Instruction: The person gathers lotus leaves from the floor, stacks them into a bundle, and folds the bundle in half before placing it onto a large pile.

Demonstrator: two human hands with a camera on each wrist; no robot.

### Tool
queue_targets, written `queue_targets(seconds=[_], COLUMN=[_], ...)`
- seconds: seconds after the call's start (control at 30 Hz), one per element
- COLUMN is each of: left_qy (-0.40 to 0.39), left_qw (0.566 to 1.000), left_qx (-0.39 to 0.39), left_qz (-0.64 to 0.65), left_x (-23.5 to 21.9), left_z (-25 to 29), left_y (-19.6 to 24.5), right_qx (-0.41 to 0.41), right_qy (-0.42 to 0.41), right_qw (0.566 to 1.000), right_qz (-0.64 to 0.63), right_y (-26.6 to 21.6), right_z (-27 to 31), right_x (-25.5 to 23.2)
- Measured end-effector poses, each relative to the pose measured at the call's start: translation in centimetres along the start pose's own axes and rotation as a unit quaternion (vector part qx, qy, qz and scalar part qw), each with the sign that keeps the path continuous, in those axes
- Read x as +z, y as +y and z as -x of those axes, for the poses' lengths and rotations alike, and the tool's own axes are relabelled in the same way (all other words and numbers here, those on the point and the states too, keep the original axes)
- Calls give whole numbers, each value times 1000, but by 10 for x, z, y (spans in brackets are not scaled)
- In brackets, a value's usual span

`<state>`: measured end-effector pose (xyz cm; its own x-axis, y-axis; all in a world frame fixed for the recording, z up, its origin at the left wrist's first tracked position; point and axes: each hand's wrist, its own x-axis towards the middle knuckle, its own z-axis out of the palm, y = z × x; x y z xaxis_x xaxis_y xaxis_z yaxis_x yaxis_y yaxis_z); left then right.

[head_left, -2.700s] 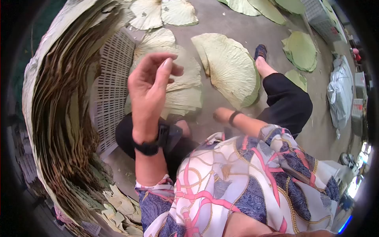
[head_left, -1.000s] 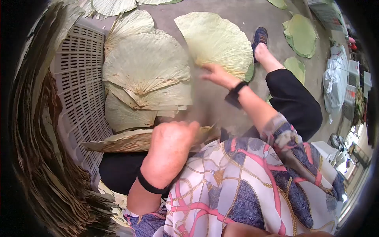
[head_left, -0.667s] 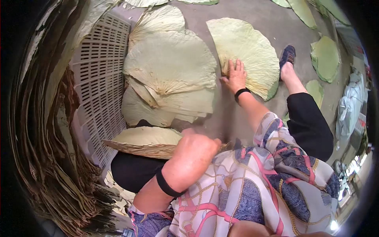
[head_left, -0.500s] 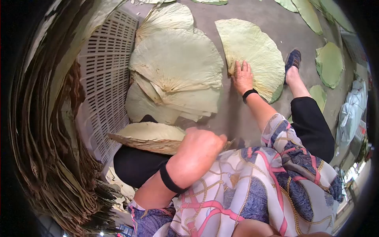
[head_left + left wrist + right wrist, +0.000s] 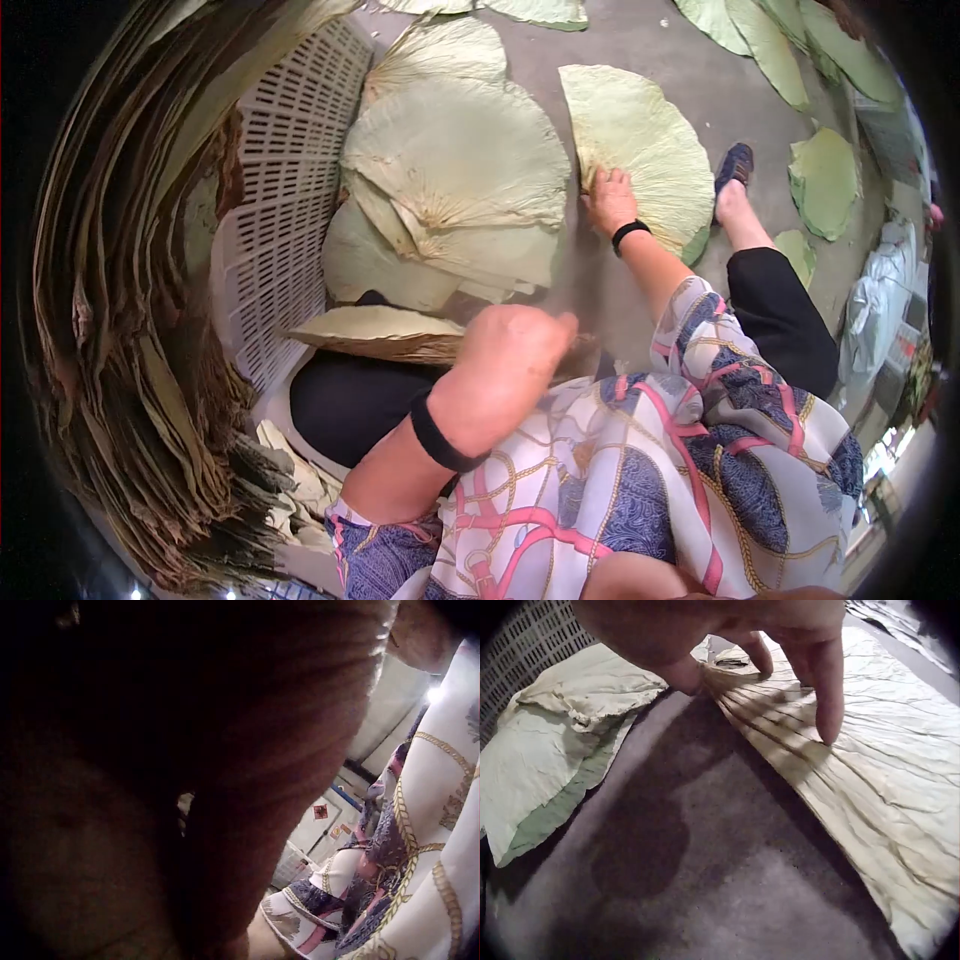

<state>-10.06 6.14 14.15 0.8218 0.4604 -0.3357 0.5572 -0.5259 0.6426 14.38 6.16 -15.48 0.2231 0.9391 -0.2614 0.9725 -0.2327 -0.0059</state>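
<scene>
My left hand (image 5: 510,370) is over my lap, back of the hand up, gripping a folded dried lotus leaf (image 5: 385,335) that stands half upright across my thigh. Its fingertips are hidden, and the left wrist view is mostly dark. To the right, my right hand (image 5: 612,205) reaches down to a pale, half-folded lotus leaf (image 5: 650,140) on the floor. In the right wrist view, spread fingers (image 5: 829,712) touch the pleated surface while the thumb is at the leaf's gathered point.
Overlapping lotus leaves (image 5: 460,150) lie between my hands, against a white slatted crate (image 5: 290,190). A thick stack of dried leaves (image 5: 130,330) towers at the left. More leaves (image 5: 825,185) lie beyond my outstretched foot (image 5: 737,170); a white sack (image 5: 880,290) is far right.
The left hand, raised with no leaf 2.7 s ago, is now low and holds the folded leaf. The right hand has reached out onto the floor leaf, and its fingers have since drawn in a little.
</scene>
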Motion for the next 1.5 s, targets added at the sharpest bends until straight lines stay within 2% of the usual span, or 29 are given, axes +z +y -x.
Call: queue_targets(seconds=[0.07,0.1,0.17,0.2,0.27,0.3,0.37,0.43,0.47,0.5,0.53,0.57,0.6,0.7,0.73,0.77,0.8,0.87,0.93,1.0,1.03,1.1,1.2,1.23,1.3,1.33,1.4,1.43,1.5], left_qy=[37,34,29,27,22,40,61,110,111,137,162,154,157,142,139,82,28,34,37,1,-26,-44,-49,-40,-36,-30,-35,-34,-32], left_qw=[999,999,999,999,999,999,998,993,992,990,986,988,987,989,990,996,999,999,999,1000,999,999,998,998,998,998,998,998,998], left_qx=[-19,-27,-22,-26,-23,-16,-7,15,13,-1,-15,-23,-26,-26,-32,-38,-44,-23,-5,16,36,22,13,11,14,17,20,24,29], left_qz=[-4,-32,-27,-25,-30,-31,-30,-51,-49,-44,-38,-22,-20,-10,-8,-13,-18,-27,-38,-10,2,6,28,49,48,44,47,45,53], left_x=[-4,-3,-3,-3,-6,-5,-6,-12,-11,-11,-11,-14,-15,-13,-10,-6,-3,5,8,11,12,13,10,9,9,10,11,11,10], left_z=[-2,-3,-4,-5,-7,-6,-7,-6,-6,-5,-4,-3,-1,5,9,12,13,14,15,17,17,15,11,10,9,8,8,7,8], left_y=[0,0,1,1,5,5,8,14,16,18,18,18,17,15,14,11,9,6,6,7,7,6,3,3,5,5,5,4,3], right_qx=[4,12,32,39,11,15,-70,-72,-365,-198,-112,-207,-165,-139,-139,-138,-200,-110,35,159,157,260,157,159,218,219,273,272,333], right_qy=[-32,-29,38,42,188,182,203,-68,197,-93,-347,-277,-276,-335,-401,-462,-441,-469,-396,-395,-400,-375,-393,-396,-163,-166,-65,-65,-167], right_qw=[993,993,959,960,934,925,901,907,861,788,663,694,674,650,613,575,586,548,651,732,729,726,848,846,890,889,862,861,691], right_qz=[-116,-113,-279,-274,-304,-332,-376,-410,-294,-576,-654,-632,-665,-668,-666,-661,-649,-684,-646,-533,-532,-515,-320,-319,-366,-366,-423,-425,-619], right_y=[5,11,24,29,37,30,11,-13,-2,-24,-30,-37,-39,-29,-28,-28,-29,-26,-14,3,0,-5,-40,-53,-73,-80,-87,-89,-93], right_z=[3,3,5,5,6,9,23,55,74,102,113,127,138,141,137,129,114,81,39,2,-5,-9,-4,5,22,27,34,33,33], right_x=[-11,-10,-8,-15,-29,-52,-101,-186,-159,-213,-230,-237,-231,-233,-232,-230,-225,-201,-147,-99,-80,-42,-17,-13,2,7,14,16,20])
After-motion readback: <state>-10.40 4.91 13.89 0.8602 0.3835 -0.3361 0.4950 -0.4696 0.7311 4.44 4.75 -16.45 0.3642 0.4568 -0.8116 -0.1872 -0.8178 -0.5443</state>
